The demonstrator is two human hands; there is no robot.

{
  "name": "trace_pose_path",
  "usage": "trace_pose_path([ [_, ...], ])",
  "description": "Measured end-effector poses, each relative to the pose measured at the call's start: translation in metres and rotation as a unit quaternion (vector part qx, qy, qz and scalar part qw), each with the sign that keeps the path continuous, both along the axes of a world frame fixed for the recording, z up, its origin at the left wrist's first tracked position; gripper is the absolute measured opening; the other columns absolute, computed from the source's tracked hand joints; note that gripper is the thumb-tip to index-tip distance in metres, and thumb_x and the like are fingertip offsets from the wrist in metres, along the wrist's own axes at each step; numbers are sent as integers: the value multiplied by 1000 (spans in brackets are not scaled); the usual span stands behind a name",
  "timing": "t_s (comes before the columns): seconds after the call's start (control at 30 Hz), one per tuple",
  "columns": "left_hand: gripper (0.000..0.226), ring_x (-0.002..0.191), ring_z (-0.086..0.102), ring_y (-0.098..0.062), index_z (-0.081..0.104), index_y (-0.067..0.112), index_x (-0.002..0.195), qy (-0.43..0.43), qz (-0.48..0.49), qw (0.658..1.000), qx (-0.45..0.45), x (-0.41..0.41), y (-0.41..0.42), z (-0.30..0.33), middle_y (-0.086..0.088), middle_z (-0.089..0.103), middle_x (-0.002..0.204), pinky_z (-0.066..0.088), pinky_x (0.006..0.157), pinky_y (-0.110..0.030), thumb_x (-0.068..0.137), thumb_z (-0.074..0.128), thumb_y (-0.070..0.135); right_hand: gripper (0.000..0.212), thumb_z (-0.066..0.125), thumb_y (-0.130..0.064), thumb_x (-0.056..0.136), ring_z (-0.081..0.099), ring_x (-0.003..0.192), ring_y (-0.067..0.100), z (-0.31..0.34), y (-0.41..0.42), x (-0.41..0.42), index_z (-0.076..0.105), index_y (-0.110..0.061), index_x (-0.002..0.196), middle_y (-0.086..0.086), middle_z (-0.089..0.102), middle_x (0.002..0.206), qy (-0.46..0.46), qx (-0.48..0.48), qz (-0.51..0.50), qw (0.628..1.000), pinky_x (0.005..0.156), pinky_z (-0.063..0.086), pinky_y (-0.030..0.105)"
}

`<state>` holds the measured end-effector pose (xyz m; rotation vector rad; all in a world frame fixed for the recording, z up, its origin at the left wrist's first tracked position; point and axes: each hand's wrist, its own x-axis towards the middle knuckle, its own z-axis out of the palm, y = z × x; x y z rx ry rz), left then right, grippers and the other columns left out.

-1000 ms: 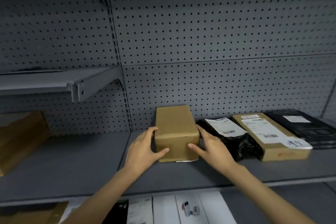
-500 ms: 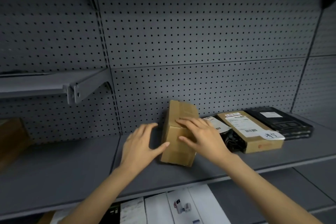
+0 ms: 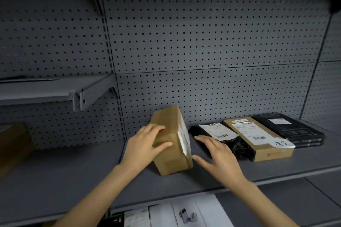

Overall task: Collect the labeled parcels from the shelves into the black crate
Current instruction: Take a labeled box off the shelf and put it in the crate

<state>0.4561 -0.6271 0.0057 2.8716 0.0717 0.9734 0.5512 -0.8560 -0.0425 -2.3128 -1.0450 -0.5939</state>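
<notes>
Grey metal shelf [image 3: 55,167] with pegboard backing holds a brown rectangular cardboard box [image 3: 171,140], tipped up on edge near the front lip, long axis running front to back, white label on its right-facing side. Left hand [image 3: 145,143] grips the box's left face and top, fingers curled over it, thumb on the near face; right hand [image 3: 217,155] is spread wide and empty just right of the labelled side, apparently not touching. Right hand likely needs to close leftward onto the label face; black crate not in view.
</notes>
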Motion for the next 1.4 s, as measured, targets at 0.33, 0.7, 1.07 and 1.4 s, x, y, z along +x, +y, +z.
trace_pose_path([
  [0.33, 53, 98, 57, -4, 49, 27, 114, -35, 52, 972, -224, -38, 33, -35, 11, 56, 115, 53, 78, -32, 77, 51, 65, 61, 36, -66, 84, 51, 116, 5, -9, 52, -9, 41, -33, 135, -17, 44, 136, 17, -15, 64, 998, 94, 37, 24],
  [0.7, 42, 94, 56, 6, 52, 29, 111, -8, 47, 928, -370, -43, 32, -54, 17, 60, 108, 41, 69, -7, 78, 63, 52, 42, 44, -55, 92, 48, 113, 0, 2, 60, -9, 47, -37, 129, -25, 39, 135, 109, 61, 77, 989, 94, 42, 31],
  [1.07, 59, 98, 59, -9, 46, 28, 127, 26, 98, 950, -296, -18, 34, -35, 9, 57, 118, 51, 83, -37, 81, 48, 65, 54, 44, -58, 90, 58, 107, 12, 23, 76, 13, 42, -29, 136, -6, 53, 132, 233, -1, 6, 972, 86, 47, 33],
  [1.4, 54, 99, 54, -1, 39, 31, 134, -34, 50, 948, -311, -45, 12, -48, 12, 50, 123, 52, 79, -34, 86, 54, 51, 56, 45, -60, 88, 54, 112, 3, -2, 55, -17, 33, -36, 138, -14, 55, 127, 252, 101, 80, 959, 90, 49, 35],
])
